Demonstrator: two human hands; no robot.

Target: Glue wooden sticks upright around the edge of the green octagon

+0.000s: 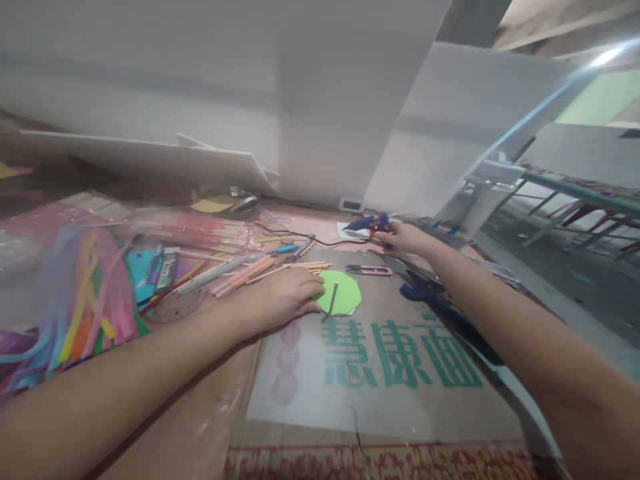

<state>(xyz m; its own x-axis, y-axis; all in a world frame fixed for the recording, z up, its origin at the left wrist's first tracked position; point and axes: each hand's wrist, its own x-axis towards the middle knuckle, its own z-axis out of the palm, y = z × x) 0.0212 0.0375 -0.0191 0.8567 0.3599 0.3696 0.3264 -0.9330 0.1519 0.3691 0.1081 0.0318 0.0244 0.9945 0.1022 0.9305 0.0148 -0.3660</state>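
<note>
My left hand (285,297) is closed at the left edge of a bright green octagonal paper piece (347,293), its fingertips gripping the rim. A thin dark stick (333,299) lies across that paper. Farther off, my right hand (399,239) is wrapped around the handle of a blue hot glue gun (367,223) with a small red light on it. The glue gun's nozzle points left over a white pad (350,231). Pink thread snips (370,270) lie between my hands. Dark-handled scissors (425,290) rest below my right forearm.
Colored strips (95,293), a plastic pack of sticks (200,227), a clear protractor (177,305) and pens (285,249) crowd the left. A black cord (320,241) runs toward the glue gun. White boards (325,87) stand behind. A printed sheet (390,400) covers the front.
</note>
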